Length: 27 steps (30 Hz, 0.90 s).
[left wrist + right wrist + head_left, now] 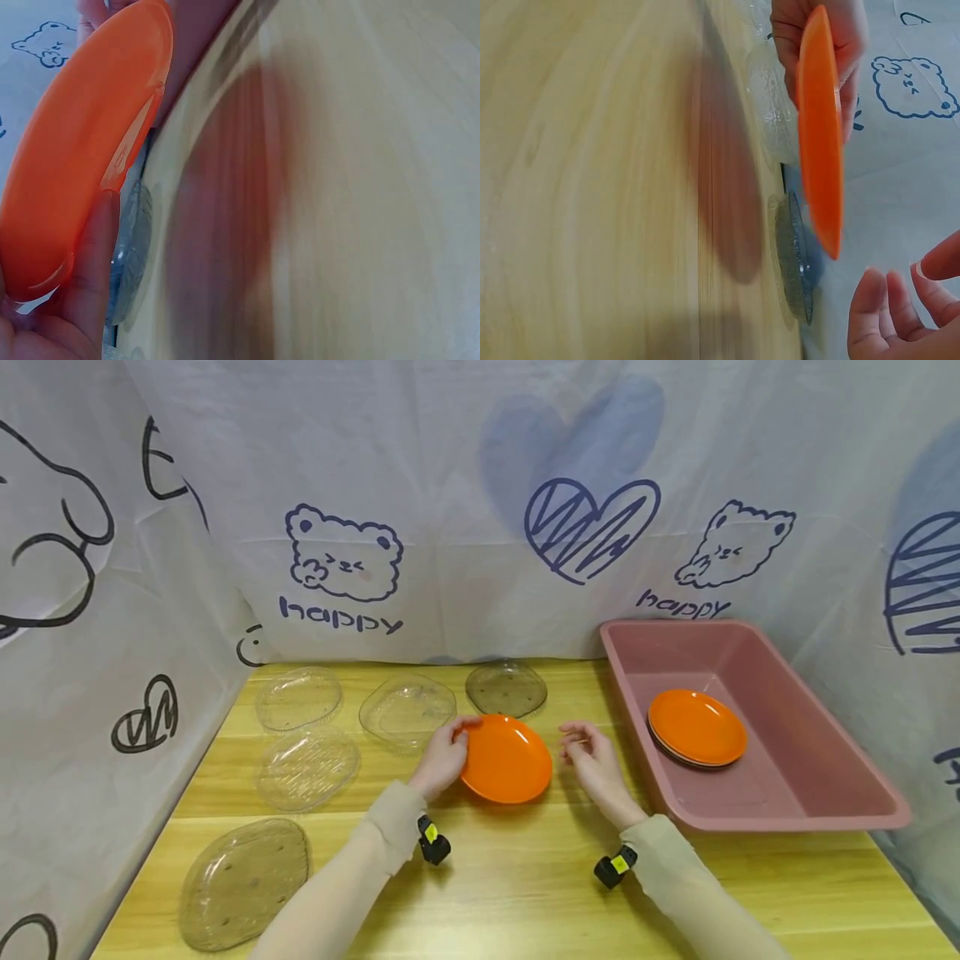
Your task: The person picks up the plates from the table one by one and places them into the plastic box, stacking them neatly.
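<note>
My left hand (444,760) grips an orange plate (507,762) by its left edge. In the left wrist view the thumb lies along the underside of the plate (82,142), which hangs above the table and casts a shadow on the wood. Right of the plate, my right hand (598,768) is in the air with loosely bent fingers and nothing in them. The right wrist view shows a gap between those fingers (870,307) and the plate. Another orange plate (697,725) tops a small stack in the pink bin (780,823).
Several clear, wavy-edged plates lie on the wooden table (525,893): one far left (298,698), one below it (307,768) and one behind my left hand (407,710). Darker see-through plates lie at the back (506,687) and front left (246,885). A printed cloth (450,510) hangs behind.
</note>
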Each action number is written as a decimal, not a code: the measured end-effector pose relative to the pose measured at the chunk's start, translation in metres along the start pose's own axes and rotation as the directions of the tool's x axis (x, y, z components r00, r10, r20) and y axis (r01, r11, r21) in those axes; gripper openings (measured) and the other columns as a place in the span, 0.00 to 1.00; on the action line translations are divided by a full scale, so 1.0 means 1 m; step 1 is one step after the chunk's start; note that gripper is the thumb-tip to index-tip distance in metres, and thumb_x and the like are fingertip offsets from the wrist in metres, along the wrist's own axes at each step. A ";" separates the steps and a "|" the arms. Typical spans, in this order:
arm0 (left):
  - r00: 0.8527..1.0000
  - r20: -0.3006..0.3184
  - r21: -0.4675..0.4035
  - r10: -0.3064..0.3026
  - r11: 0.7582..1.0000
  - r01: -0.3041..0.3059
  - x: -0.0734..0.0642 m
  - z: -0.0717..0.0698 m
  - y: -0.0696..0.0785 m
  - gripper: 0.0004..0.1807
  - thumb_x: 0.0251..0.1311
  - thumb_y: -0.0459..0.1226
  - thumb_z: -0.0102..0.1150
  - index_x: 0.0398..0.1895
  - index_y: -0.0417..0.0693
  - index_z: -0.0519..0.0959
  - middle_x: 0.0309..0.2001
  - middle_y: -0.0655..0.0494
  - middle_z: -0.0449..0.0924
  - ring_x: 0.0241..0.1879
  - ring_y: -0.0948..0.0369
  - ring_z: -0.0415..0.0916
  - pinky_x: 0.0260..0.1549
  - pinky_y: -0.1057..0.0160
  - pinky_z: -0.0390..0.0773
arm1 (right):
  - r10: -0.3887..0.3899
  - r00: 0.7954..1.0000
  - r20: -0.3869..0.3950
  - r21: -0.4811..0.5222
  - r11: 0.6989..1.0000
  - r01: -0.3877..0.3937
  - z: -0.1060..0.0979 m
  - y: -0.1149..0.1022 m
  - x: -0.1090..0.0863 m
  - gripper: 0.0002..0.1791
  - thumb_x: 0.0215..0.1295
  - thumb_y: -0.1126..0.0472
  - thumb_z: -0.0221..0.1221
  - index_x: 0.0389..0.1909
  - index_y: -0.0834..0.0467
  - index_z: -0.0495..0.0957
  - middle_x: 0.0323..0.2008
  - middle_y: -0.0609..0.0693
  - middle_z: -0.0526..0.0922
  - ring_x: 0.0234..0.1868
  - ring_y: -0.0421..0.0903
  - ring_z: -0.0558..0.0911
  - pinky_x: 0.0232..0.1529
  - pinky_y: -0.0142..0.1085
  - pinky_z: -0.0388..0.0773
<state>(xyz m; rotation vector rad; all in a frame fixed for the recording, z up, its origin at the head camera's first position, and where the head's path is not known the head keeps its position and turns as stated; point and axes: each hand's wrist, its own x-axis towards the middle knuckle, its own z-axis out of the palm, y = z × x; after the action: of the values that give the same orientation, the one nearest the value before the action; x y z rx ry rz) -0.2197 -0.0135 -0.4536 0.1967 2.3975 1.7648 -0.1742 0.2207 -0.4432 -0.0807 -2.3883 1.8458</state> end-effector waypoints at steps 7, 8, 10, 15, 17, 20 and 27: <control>1.000 -0.027 -0.041 0.003 0.999 -0.004 -0.002 -0.006 0.011 0.20 0.77 0.30 0.37 0.62 0.42 0.76 0.63 0.42 0.76 0.48 0.55 0.75 0.42 0.68 0.75 | 0.015 1.000 -0.012 0.012 1.000 -0.015 0.002 -0.001 0.000 0.15 0.75 0.71 0.43 0.55 0.70 0.73 0.46 0.64 0.75 0.39 0.43 0.78 0.47 0.36 0.84; 1.000 -0.029 -0.051 0.004 0.999 -0.005 -0.003 -0.006 0.012 0.20 0.77 0.30 0.37 0.63 0.42 0.76 0.63 0.42 0.76 0.49 0.54 0.75 0.43 0.66 0.76 | 0.025 1.000 -0.006 0.030 0.999 -0.025 0.003 -0.002 0.000 0.15 0.76 0.70 0.43 0.56 0.70 0.73 0.46 0.63 0.76 0.39 0.42 0.78 0.48 0.37 0.84; 0.999 -0.037 -0.060 0.014 0.998 -0.017 -0.002 -0.007 0.015 0.20 0.77 0.31 0.37 0.63 0.43 0.76 0.64 0.43 0.76 0.53 0.54 0.76 0.47 0.64 0.78 | 0.058 0.998 0.014 0.072 0.996 -0.058 0.004 -0.003 0.000 0.16 0.77 0.68 0.42 0.57 0.69 0.71 0.45 0.60 0.76 0.39 0.40 0.78 0.49 0.39 0.84; 0.996 -0.073 -0.062 0.052 0.996 -0.057 -0.003 -0.005 0.022 0.20 0.76 0.31 0.38 0.63 0.44 0.76 0.66 0.46 0.76 0.56 0.53 0.76 0.52 0.60 0.78 | 0.166 0.984 0.065 0.187 0.967 -0.175 0.007 -0.007 0.002 0.19 0.81 0.59 0.38 0.60 0.66 0.69 0.40 0.49 0.75 0.34 0.37 0.78 0.40 0.34 0.84; 0.994 -0.094 -0.066 0.064 0.995 -0.071 -0.004 -0.004 0.026 0.20 0.76 0.31 0.38 0.63 0.44 0.76 0.65 0.45 0.76 0.56 0.53 0.76 0.51 0.61 0.78 | 0.198 0.976 0.090 0.257 0.942 -0.215 0.008 -0.009 0.003 0.20 0.82 0.57 0.36 0.59 0.64 0.69 0.38 0.45 0.76 0.33 0.36 0.79 0.36 0.31 0.82; 0.990 -0.119 -0.089 0.073 0.992 -0.084 -0.005 -0.001 0.031 0.21 0.75 0.29 0.38 0.63 0.43 0.76 0.64 0.44 0.77 0.55 0.52 0.77 0.50 0.62 0.79 | 0.230 0.963 0.140 0.363 0.893 -0.266 0.009 -0.012 0.003 0.18 0.83 0.54 0.35 0.54 0.58 0.71 0.35 0.41 0.78 0.32 0.35 0.79 0.34 0.30 0.81; 0.988 -0.128 -0.157 0.090 0.981 -0.110 -0.006 0.006 0.037 0.20 0.75 0.28 0.39 0.63 0.40 0.76 0.63 0.41 0.77 0.53 0.52 0.77 0.46 0.66 0.80 | 0.233 0.943 0.237 0.505 0.800 -0.324 0.010 -0.017 0.002 0.20 0.83 0.50 0.31 0.50 0.49 0.72 0.40 0.37 0.81 0.43 0.35 0.81 0.46 0.34 0.81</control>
<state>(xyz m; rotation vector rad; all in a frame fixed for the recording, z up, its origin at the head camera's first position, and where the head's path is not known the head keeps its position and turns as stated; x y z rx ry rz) -0.2125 0.0022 -0.4199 0.1987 2.3437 2.0648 -0.1767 0.2070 -0.4296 -0.2492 -1.9220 2.6957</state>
